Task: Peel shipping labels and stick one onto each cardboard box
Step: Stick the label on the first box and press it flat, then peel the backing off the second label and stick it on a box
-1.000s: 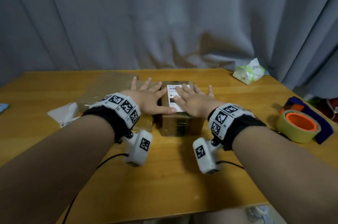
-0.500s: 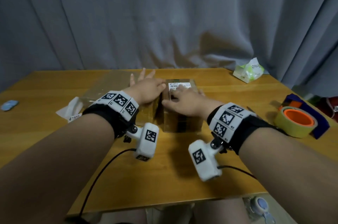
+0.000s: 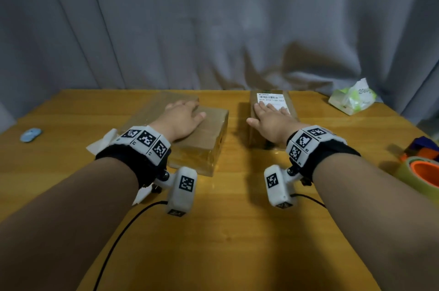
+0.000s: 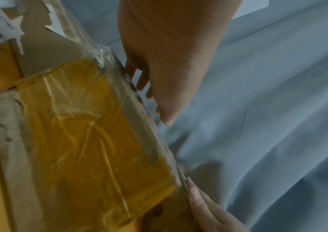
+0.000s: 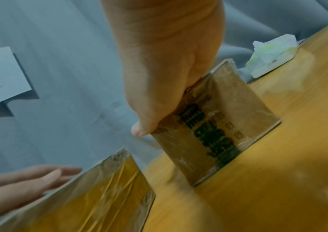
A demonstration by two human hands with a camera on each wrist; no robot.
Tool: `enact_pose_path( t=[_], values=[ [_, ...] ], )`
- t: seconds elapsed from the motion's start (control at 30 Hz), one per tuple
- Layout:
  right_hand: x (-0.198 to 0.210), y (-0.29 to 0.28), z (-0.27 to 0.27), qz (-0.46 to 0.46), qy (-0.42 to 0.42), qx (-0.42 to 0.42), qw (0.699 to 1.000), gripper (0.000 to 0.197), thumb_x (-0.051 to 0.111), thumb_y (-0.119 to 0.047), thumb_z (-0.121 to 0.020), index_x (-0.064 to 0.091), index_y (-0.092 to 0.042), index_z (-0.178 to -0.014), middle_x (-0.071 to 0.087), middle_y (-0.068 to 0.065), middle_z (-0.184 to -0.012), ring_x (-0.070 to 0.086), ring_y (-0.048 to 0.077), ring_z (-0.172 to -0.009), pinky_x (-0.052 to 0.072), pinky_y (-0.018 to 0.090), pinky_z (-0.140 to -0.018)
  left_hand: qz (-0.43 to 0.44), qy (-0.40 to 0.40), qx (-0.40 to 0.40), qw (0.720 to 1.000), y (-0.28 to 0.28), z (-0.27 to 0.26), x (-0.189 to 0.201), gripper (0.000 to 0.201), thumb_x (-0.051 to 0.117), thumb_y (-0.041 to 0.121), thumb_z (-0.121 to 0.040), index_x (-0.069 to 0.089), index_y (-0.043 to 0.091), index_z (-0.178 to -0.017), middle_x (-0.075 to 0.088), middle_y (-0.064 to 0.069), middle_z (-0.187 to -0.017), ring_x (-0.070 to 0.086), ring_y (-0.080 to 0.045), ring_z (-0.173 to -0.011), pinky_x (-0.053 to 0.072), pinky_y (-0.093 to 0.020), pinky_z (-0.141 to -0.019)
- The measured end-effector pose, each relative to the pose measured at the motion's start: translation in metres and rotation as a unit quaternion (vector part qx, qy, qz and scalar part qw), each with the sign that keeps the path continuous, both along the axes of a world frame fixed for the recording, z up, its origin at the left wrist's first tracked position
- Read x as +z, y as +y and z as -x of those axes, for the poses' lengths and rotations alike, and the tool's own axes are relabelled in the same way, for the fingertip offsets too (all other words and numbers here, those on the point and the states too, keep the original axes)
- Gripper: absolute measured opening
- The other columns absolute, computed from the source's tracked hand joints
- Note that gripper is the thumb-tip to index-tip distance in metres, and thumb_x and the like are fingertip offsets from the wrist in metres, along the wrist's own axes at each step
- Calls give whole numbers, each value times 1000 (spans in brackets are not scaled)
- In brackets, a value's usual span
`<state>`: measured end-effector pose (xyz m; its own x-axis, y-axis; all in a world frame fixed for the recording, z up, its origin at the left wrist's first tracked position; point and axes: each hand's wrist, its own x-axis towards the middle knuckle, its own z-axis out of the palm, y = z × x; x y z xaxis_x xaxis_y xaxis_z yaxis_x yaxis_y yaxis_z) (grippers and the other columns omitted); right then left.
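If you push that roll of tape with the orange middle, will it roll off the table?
Probably not. The yellowish tape roll with the orange core lies flat on its side on the wooden table, so a push would likely slide it rather than roll it. Stood on edge, its round shape would roll easily. It looks stiff and light.

I count two cardboard boxes on the table: a flat taped box (image 3: pixel 199 134) on the left and a narrower box (image 3: pixel 273 110) on the right. One shipping label (image 3: pixel 270 99) shows, stuck on the narrower box. Two hands: my left hand (image 3: pixel 184 116), my right hand (image 3: pixel 272 119). One tape roll (image 3: pixel 420 173) at the right edge. One tissue pack (image 3: pixel 351 99) at the far right. One small blue object (image 3: pixel 31 134) at the far left. One white backing sheet (image 3: pixel 102 143) beside the flat box.
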<state>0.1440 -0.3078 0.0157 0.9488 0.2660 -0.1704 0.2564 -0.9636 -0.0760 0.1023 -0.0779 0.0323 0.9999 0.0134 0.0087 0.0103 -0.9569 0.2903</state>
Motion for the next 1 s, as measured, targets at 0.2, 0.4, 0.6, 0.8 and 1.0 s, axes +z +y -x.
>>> enact_pose_path(
  t=[0.2,0.4,0.6,0.8,1.0],
  values=[
    [3,-6,-15,-19,7,-10,1000,61,22,-41,-102,4,-11,-152,-1,6,-161,0,23,-148,2,43,-119,23,45,16,999,12,3,9,58,46,47,-93,35,20,-143,41,-9,-145,40,-28,-131,34,-32,-103],
    [13,14,14,-169,-97,65,979,57,38,-39,-99,27,-12,-148,24,9,-156,17,20,-146,9,34,-119,101,82,-14,991,13,14,14,58,57,38,-90,39,17,-140,51,-11,-133,55,-22,-109,42,-22,-81],
    [10,35,53,-211,-7,68,975,50,49,-34,-96,43,-13,-141,37,10,-150,33,25,-139,25,33,-115,136,71,-36,988,-17,31,6,57,59,38,-89,40,14,-137,61,-5,-87,65,-25,-72,56,-29,-61],
    [13,30,73,-194,-6,44,980,47,49,-28,-97,44,-12,-140,39,9,-148,35,26,-137,25,32,-112,120,44,-40,991,-25,54,2,51,54,34,-92,41,11,-136,69,-10,-88,65,-24,-67,52,-29,-63],
    [25,53,78,-221,-45,62,972,42,50,-30,-96,48,-19,-136,49,5,-140,39,25,-133,34,39,-110,104,-34,17,994,27,79,15,40,55,32,-92,52,12,-127,63,-6,-114,58,-22,-104,44,-27,-87]
  ],
)
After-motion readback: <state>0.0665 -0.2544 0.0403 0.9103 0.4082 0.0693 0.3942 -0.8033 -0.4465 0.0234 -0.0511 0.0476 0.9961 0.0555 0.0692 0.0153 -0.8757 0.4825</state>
